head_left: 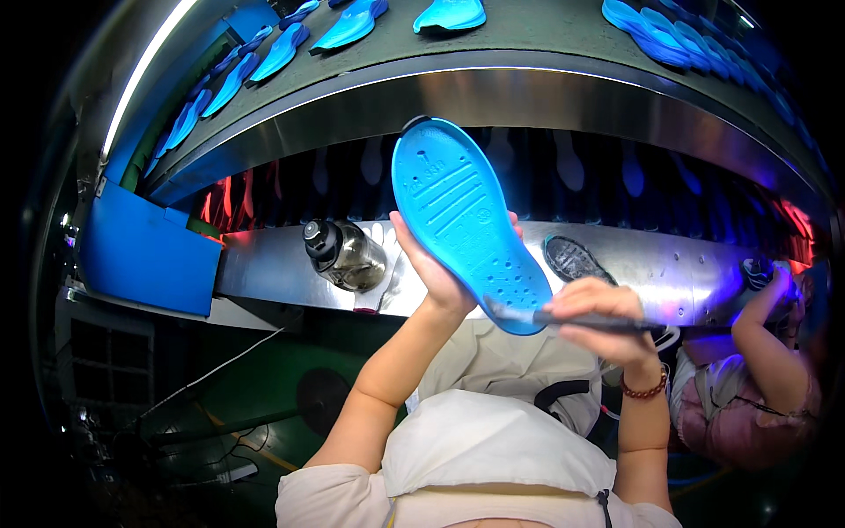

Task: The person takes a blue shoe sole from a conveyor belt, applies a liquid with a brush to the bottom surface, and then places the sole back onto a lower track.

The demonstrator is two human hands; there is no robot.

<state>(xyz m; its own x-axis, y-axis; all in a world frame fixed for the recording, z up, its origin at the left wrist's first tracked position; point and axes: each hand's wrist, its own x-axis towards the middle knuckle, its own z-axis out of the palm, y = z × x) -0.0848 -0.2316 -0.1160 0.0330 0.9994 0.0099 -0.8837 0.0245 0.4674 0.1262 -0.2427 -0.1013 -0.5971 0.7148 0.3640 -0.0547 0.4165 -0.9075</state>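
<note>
My left grip [433, 273] holds the blue sole [466, 224] upright; my right grip [603, 319], at its five o'clock, pinches a brush [563, 319].

Shoe sole [466, 224]: bright blue, moulded pattern of straight diagonal ribs across the middle, small dots toward the lower end. Brush [576, 319]: dark grey to black handle, pale bristles. Bracelet [645, 387]: dark red-brown beads. Bottle [345, 255]: smoky translucent body, black cap. Soles on the upper belt [352, 25]: same blue, plain; more along the belt's right edge [656, 35]. Belt [537, 22]: dull grey-green. Metal ledge [282, 264]: silver, tinged red at the left end, violet-blue at the right. Panel at the left edge [145, 251]: flat saturated blue. Apron [480, 449]: off-white. Dark sole on the ledge [572, 258]: black, fine tread pattern.
</note>
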